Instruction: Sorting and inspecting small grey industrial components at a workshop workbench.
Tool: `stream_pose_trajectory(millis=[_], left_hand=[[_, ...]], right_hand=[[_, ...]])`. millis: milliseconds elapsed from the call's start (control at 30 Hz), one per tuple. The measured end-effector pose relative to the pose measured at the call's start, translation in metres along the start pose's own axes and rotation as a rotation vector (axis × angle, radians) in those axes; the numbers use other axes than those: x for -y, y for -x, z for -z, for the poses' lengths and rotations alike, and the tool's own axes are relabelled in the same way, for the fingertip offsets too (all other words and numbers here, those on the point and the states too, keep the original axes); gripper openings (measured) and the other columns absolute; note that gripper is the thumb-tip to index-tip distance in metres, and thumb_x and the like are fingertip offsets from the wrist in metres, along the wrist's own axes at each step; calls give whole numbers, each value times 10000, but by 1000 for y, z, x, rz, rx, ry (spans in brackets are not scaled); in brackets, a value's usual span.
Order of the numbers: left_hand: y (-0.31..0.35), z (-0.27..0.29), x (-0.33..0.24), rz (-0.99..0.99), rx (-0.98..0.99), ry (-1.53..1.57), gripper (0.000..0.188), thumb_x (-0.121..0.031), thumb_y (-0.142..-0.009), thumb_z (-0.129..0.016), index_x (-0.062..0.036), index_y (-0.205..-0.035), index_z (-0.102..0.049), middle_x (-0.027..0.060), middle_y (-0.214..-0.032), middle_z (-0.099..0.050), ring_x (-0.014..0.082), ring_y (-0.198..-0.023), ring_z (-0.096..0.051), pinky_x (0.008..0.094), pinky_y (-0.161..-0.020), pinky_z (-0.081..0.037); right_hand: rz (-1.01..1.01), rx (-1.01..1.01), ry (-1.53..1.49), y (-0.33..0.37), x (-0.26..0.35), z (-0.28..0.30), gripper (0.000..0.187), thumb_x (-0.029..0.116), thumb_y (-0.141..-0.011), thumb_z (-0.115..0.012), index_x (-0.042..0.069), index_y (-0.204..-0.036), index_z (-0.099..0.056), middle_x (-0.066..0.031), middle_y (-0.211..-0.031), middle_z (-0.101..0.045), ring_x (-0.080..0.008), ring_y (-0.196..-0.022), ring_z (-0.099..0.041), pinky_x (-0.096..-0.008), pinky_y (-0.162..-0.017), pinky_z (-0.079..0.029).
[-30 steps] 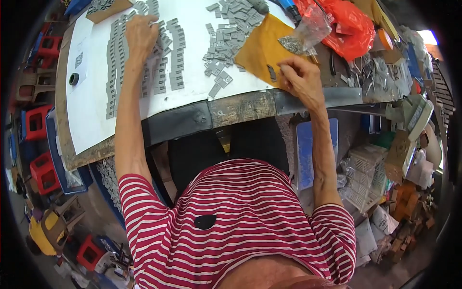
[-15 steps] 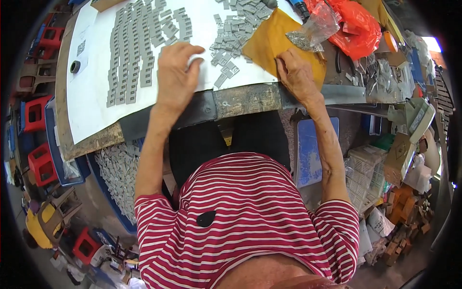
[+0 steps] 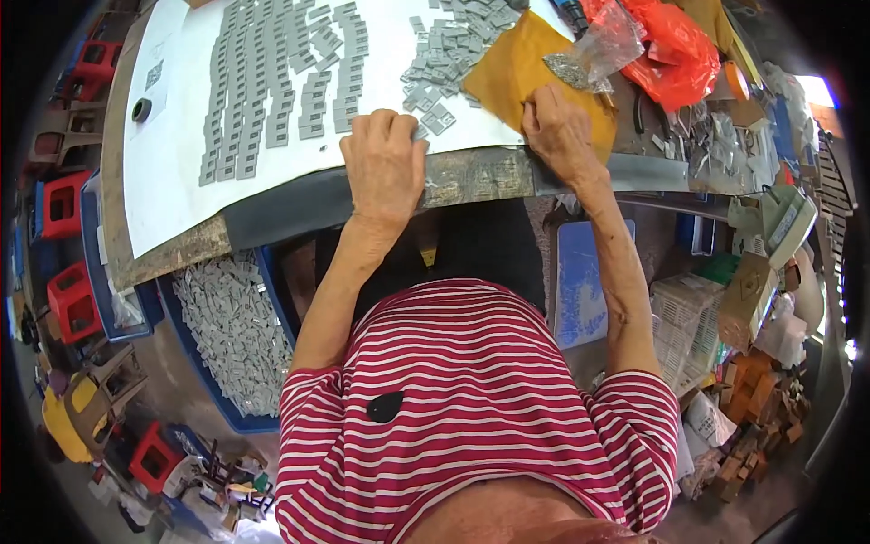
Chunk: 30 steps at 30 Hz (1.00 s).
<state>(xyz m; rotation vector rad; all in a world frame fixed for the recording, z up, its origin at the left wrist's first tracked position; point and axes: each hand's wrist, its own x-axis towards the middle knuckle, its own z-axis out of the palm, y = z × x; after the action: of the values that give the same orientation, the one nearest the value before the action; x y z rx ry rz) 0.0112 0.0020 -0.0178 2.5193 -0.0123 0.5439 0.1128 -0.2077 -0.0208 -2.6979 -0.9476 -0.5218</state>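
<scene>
My left hand [image 3: 384,168] is at the table's front edge, knuckles up and fingers curled down onto the white sheet [image 3: 172,204]. A small grey piece shows beside its fingertips; what the fingers hold is hidden. To its left lie long rows of flat grey rectangular pieces [image 3: 249,100], each with a dark mark. Beyond and right of it is a loose pile of similar grey pieces [image 3: 458,45]. My right hand [image 3: 562,136] rests on an ochre sheet [image 3: 507,63], fingertips pinched together; I cannot make out anything between them.
A clear bag of small metal bits [image 3: 569,71] and a red plastic bag [image 3: 671,54] lie at the right. A dark ring [image 3: 141,111] sits on the left. Under the table edge stands a blue bin [image 3: 168,313] full of grey pieces. Red stools [image 3: 72,304] stand farther left.
My left hand has moved right and toward the table edge, from thumb and finger held apart to fingers curled down. Row ends it covered now show. My right hand has stayed on the ochre sheet.
</scene>
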Motion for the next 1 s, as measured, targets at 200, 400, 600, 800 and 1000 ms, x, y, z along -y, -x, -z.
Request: stream_pose_trajectory(millis=[200, 400, 600, 800, 1000], left_hand=[[-1, -4, -1, 53, 15, 76, 192, -59, -671, -637, -63, -846, -555, 60, -875, -506, 246, -855, -464, 372, -719, -327], [-1, -4, 0, 27, -17, 99, 139, -78, -710, -600, -58, -837, -548, 58, -821, -531, 225, -780, -491, 354, -693, -327], [0, -6, 1, 26, -31, 101, 128, -64, -711, -607, -61, -820, -539, 50, -787, -540, 219, -759, -503, 349, -685, -328], [1, -6, 1, 16, -31, 166, 131, -55, -705, -599, -67, -806, -518, 52, -766, -525, 238, -772, -475, 361, -704, -310], [2, -5, 0, 6, -95, 285, 91, -30, -714, -577, -52, -786, -526, 70, -732, -546, 241, -712, -503, 353, -673, -338]], right_hand=[[-77, -13, -209, 2, -7, 4, 97, 109, -784, -524, 18, -784, -491, -158, -765, -538, -340, -690, -552, -411, -609, -444], [-214, 122, -398, -1, -11, 14, 118, 119, -797, -516, 2, -786, -514, -170, -769, -566, -353, -738, -558, -418, -636, -434], [-98, 68, -344, 1, -11, 8, 98, 106, -806, -517, 8, -801, -526, -168, -785, -568, -347, -741, -562, -417, -630, -436], [-27, 41, -148, -3, -4, 5, 55, 47, -771, -558, 6, -795, -531, -164, -719, -536, -328, -701, -554, -387, -610, -432], [6, 4, -147, 0, -5, 3, 55, 31, -748, -556, 14, -780, -514, -155, -698, -531, -323, -661, -553, -389, -579, -427]])
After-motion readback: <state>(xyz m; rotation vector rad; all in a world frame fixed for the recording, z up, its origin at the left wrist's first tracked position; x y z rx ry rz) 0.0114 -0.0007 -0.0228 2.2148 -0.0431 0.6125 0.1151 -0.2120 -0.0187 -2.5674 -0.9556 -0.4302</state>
